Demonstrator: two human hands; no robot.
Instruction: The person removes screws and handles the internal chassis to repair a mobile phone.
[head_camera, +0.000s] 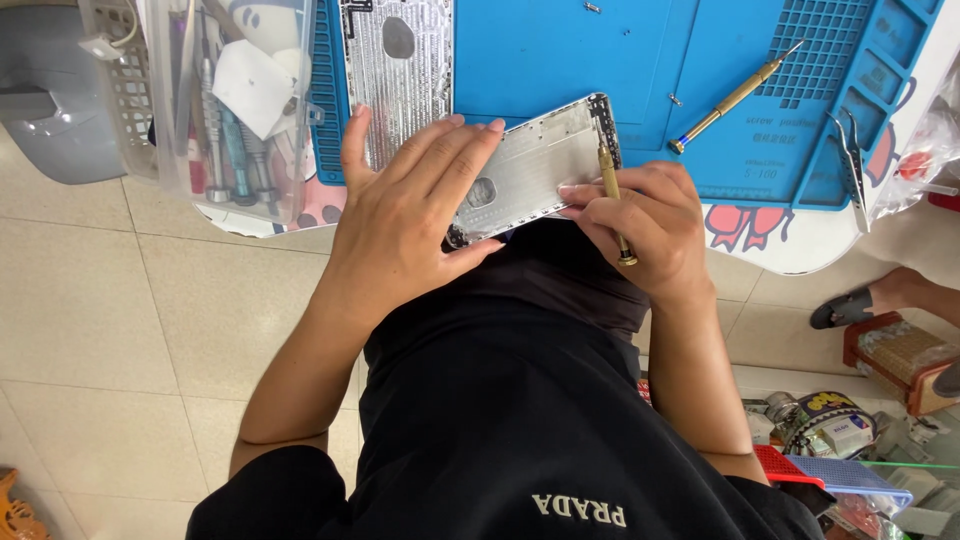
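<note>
My left hand (405, 215) lies flat over the left part of a silver phone back housing (535, 165) and holds it at the table's near edge. A thin brass screwdriver (610, 185) stands in my right hand (645, 220), its tip pressed to the housing's upper right corner. A second silver housing (400, 75) rests on the blue work mat (560, 50) just beyond my left fingers.
Another brass screwdriver (735, 97) and tweezers (852, 150) lie on the mat to the right. Two tiny screws (675, 99) sit loose on it. A clear box of tools (235, 100) stands at the left. Boxes and clutter (850, 440) cover the floor at right, beside a sandalled foot (850, 305).
</note>
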